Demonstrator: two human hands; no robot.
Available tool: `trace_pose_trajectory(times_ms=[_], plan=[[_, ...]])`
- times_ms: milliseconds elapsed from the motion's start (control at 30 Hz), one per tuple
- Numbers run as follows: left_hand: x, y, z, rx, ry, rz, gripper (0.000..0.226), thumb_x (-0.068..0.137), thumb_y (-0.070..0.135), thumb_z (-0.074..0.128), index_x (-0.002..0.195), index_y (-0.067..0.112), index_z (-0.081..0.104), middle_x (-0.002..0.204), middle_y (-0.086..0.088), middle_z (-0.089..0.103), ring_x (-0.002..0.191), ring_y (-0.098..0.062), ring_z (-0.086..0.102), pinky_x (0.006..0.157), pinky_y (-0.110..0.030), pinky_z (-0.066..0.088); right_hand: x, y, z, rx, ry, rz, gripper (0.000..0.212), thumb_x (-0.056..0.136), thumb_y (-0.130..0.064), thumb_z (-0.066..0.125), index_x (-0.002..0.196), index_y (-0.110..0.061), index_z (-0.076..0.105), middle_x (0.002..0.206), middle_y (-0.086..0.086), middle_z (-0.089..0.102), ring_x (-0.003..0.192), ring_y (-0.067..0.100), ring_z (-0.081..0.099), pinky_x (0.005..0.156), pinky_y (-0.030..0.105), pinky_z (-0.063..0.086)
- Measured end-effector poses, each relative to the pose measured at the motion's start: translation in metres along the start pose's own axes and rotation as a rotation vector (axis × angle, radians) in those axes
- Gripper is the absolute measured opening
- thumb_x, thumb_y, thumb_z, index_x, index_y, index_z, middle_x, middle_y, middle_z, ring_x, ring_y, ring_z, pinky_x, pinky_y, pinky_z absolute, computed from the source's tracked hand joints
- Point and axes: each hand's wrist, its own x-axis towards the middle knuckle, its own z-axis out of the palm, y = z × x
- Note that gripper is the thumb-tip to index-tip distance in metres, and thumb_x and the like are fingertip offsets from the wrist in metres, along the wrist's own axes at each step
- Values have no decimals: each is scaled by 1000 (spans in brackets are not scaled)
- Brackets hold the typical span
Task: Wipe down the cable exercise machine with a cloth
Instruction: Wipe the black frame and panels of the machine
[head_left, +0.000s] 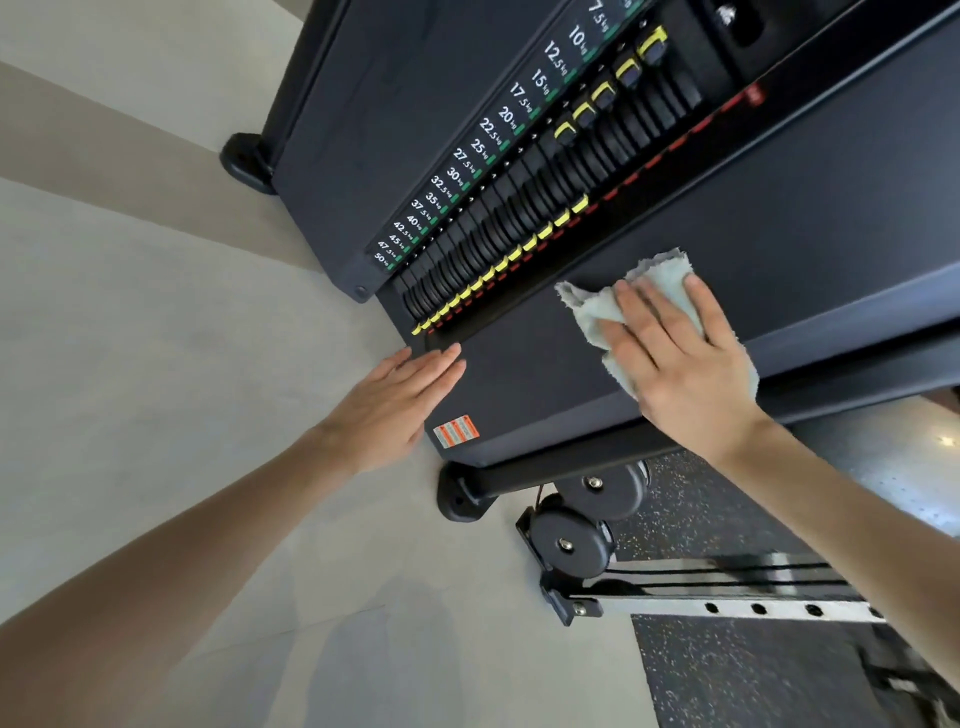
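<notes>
Pale floor lay beneath the cable machine (779, 208). Our right hand (685, 369) pressed a pale cloth (587, 312) flat against its dark panel; our left hand (395, 410) rested straight-fingered beside the weight stack (519, 228). We judged a loose cloth corner could snag there.

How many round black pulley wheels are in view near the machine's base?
2. One round black pulley wheel sits under the dark side panel; the other is below-left, at the end of the silver perforated rail. More may be hidden.
</notes>
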Motion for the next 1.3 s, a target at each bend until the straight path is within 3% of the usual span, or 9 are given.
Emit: trace_pose_trajectory(times_ms=[200, 400, 500, 600, 767, 933, 1067, 1200, 1300], plan=[[22, 6, 5, 61, 15, 55, 86, 74, 14, 76, 150, 6, 36, 156, -11, 34, 138, -23, 42, 115, -40, 20, 19, 47, -17, -95, 111, 230, 31, 96, -25, 57, 119, -6, 64, 131, 27, 54, 124, 40, 50, 111, 55, 29], [21, 0, 12, 95, 15, 79, 85, 74, 12, 74, 150, 5, 35, 158, -10, 30, 140, -23, 39, 115, -43, 27, 25, 3, 0, -127, 53, 306, 33, 97, -23, 53, 124, -5, 60, 134, 17, 56, 123, 32, 54, 107, 56, 36], [22, -2, 11, 126, 9, 86, 87, 72, 11, 74, 150, 6, 36, 158, -9, 30, 141, -24, 38, 115, -44, 28, 26, -31, 12, -86, -20, 320, 36, 99, -23, 48, 130, -7, 53, 140, 16, 50, 127, 29, 50, 112, 54, 29], [23, -6, 10, 171, 9, 105, 89, 70, 11, 76, 150, 7, 36, 158, -9, 30, 140, -25, 38, 116, -43, 20, 24, -57, 20, 53, -125, 219, 43, 94, -17, 48, 135, -5, 49, 145, 19, 44, 134, 31, 39, 118, 52, 11], [23, -7, 10, 177, 12, 102, 91, 71, 11, 74, 151, 9, 32, 160, -4, 7, 142, -25, 35, 116, -43, 16, 19, -15, 12, -40, -139, -52, 37, 94, -27, 55, 127, -8, 53, 142, 17, 48, 129, 30, 48, 115, 51, 23], [25, -5, 3, 159, 57, 117, 84, 66, 4, 76, 145, 5, 44, 154, -9, 37, 136, -29, 45, 111, -43, 25, 29, 50, -12, -29, 32, 134, 34, 99, -24, 45, 124, -6, 60, 136, 20, 54, 128, 35, 49, 111, 54, 31], [26, -9, -2, 175, 17, 133, 85, 65, 4, 77, 144, 4, 46, 152, -10, 40, 135, -30, 46, 110, -42, 26, 32, 30, -7, -110, 63, 297, 31, 97, -22, 50, 121, -6, 62, 135, 19, 54, 126, 34, 51, 109, 56, 34], [31, -10, -15, 184, -6, 168, 78, 66, 4, 77, 139, 2, 51, 149, -12, 44, 135, -29, 45, 110, -41, 26, 24, -19, 9, -66, -117, 115, 38, 91, -24, 55, 126, -8, 58, 141, 19, 48, 131, 32, 45, 114, 56, 19], [38, -6, -31, 183, -6, 168, 82, 63, 7, 82, 139, 2, 52, 147, -14, 47, 136, -28, 45, 110, -39, 25, 20, -24, 14, -37, -168, 31, 39, 91, -26, 57, 127, -10, 57, 142, 18, 47, 131, 31, 44, 115, 53, 21]])
